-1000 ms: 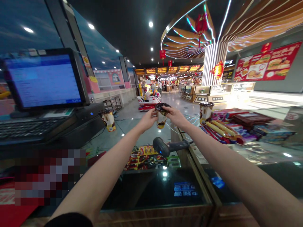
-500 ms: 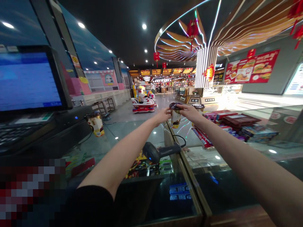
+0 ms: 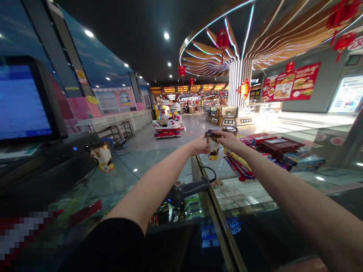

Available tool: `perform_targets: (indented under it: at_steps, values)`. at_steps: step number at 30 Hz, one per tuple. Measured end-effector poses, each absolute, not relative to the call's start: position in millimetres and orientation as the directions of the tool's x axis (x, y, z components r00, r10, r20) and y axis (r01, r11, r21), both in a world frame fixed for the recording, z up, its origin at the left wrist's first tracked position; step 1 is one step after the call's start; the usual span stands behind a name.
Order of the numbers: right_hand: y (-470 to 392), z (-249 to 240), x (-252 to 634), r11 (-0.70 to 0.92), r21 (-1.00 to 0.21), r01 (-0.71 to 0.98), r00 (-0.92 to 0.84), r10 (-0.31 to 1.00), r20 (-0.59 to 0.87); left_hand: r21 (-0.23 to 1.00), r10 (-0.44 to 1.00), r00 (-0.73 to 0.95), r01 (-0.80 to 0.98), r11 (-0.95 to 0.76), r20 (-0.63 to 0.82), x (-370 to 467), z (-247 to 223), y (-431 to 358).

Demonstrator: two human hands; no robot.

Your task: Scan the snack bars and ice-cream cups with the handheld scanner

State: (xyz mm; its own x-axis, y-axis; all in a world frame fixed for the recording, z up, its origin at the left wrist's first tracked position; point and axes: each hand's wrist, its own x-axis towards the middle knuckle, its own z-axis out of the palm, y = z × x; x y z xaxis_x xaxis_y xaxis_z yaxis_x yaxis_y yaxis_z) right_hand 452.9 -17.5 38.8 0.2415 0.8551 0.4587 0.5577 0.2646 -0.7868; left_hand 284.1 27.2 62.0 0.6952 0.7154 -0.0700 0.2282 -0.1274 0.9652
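Observation:
A lidded paper cup (image 3: 213,149) with a dark lid and yellow base is held between my two hands at the far side of the glass counter. My left hand (image 3: 200,146) grips its left side, and my right hand (image 3: 228,139) has its fingers on the upper right side near the lid. Just behind my right hand stands a second lidded cup (image 3: 230,130), partly hidden. Another such cup (image 3: 102,155) stands at the left beside the monitor. Below my left forearm lies a black handheld scanner (image 3: 185,190).
Stacked boxes and packets (image 3: 279,149) lie on the right of the glass counter (image 3: 159,160). Red snack packets (image 3: 239,169) sit under my right wrist. A monitor (image 3: 24,100) stands at the left. A cable curves from the scanner.
The view has turned slightly right. The held cup has shifted right, closer to the second cup, with both hands still on it. My left hand wraps further round its side.

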Motion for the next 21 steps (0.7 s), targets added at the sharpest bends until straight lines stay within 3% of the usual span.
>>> perform_targets:
  at_steps: [12, 21]
  values:
    - [-13.7, 39.6, 457.6, 0.222, -0.822, 0.525, 0.265, 0.875, 0.405, 0.972, 0.800, 0.583, 0.235, 0.002, -0.142, 305.2, 62.1, 22.4]
    - [-22.6, 33.8, 468.8, 0.291, -0.821, 0.492, 0.228, 0.867, 0.444, 0.989, 0.820, 0.568, 0.146, -0.019, -0.068, 324.1, 58.1, 19.9]
